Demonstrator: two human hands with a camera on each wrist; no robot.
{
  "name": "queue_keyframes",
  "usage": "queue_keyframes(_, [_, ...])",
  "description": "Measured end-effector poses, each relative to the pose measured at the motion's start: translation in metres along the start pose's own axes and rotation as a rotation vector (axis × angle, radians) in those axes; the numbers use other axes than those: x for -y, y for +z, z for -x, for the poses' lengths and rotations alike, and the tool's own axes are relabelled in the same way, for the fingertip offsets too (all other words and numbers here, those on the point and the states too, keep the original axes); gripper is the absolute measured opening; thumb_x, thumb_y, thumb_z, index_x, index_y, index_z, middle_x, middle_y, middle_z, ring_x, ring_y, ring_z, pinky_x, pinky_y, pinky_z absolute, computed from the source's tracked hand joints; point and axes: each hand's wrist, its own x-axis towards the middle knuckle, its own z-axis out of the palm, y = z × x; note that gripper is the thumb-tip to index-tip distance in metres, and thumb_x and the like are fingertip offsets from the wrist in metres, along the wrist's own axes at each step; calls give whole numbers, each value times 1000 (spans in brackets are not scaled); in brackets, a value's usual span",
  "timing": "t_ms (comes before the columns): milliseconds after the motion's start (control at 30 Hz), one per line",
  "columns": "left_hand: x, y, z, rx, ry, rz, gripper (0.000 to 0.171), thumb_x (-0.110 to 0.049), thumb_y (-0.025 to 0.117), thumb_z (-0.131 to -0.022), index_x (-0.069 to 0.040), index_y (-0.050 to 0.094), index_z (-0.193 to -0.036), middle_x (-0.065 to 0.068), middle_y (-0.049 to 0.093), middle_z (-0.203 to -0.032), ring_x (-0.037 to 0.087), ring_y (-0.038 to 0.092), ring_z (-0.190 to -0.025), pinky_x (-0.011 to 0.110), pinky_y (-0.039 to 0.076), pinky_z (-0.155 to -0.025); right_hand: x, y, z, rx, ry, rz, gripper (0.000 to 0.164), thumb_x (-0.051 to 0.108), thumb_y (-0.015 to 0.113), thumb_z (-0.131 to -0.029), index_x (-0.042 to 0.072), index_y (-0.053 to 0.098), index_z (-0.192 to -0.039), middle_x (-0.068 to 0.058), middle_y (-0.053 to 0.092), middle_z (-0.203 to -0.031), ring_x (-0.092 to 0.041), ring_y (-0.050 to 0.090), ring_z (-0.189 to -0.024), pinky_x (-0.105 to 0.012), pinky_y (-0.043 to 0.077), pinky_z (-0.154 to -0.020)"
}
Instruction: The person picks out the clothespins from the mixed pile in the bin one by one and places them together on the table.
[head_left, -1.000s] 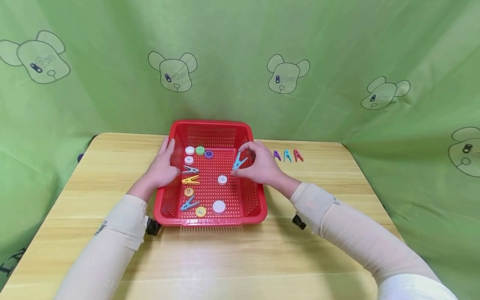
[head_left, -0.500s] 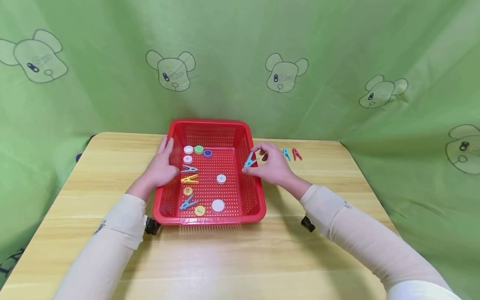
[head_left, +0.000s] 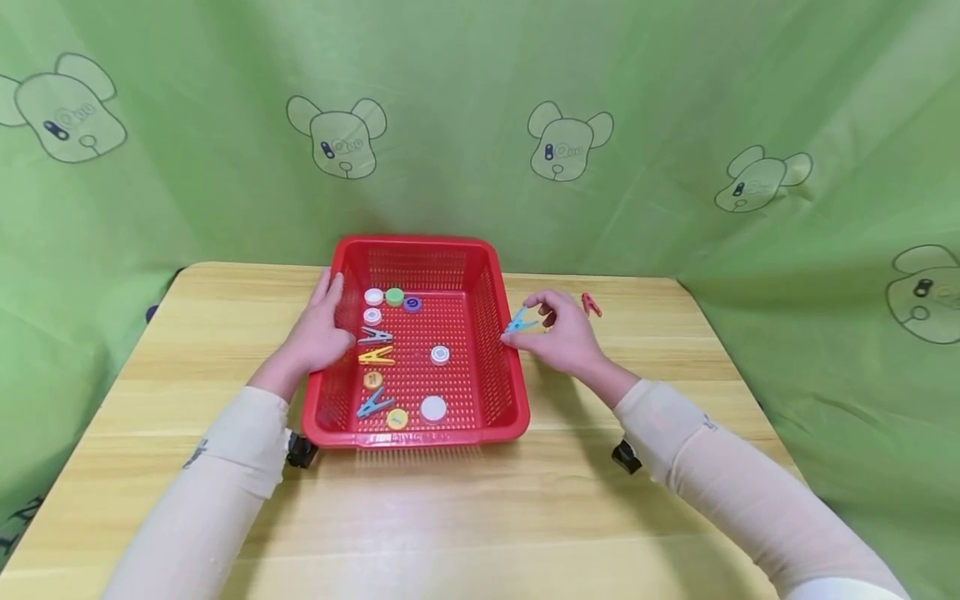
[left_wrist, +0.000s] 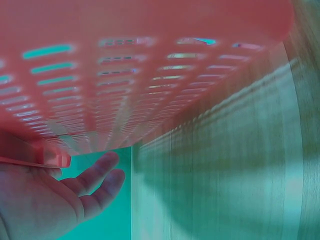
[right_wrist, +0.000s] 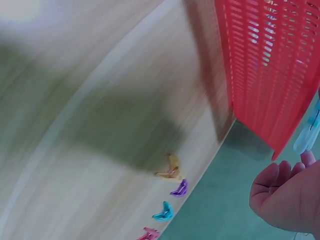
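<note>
My right hand point(head_left: 561, 333) pinches a light blue clothespin point(head_left: 519, 321) just over the right rim of a red plastic basket point(head_left: 416, 240). In the right wrist view that clothespin point(right_wrist: 307, 132) shows at the right edge. My left hand point(head_left: 317, 332) holds the basket's left rim, thumb over the inner side and fingers along the outside. Inside the basket lie a grey clothespin point(head_left: 375, 335), a yellow clothespin point(head_left: 377, 356), a blue-grey clothespin point(head_left: 374, 402) and several bottle caps, among them a green cap point(head_left: 394, 297) and a large white cap point(head_left: 433, 408).
On the wooden table point(head_left: 450, 525), right of the basket, lie an orange clothespin point(right_wrist: 172, 169), a purple clothespin point(right_wrist: 180, 188), a teal clothespin point(right_wrist: 163, 212) and a red clothespin point(head_left: 591, 305). A green curtain point(head_left: 450, 75) hangs behind the table and at its sides.
My right hand has moved right with the light blue clothespin, from inside the basket to over its right rim, covering more of the clothespins on the table. My left hand stays on the basket.
</note>
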Motion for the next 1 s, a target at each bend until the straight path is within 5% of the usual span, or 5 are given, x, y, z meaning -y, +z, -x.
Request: queue_keyframes(1000, [1, 1, -2, -7, 14, -10, 98, 6, 59, -81, -6, 1, -160, 1, -18, -165, 34, -2, -149, 56, 32, -110, -70, -27, 27, -93, 226, 1, 64, 49, 85, -75, 5, 59, -115, -19, 52, -109, -28, 46, -91, -38, 42, -73])
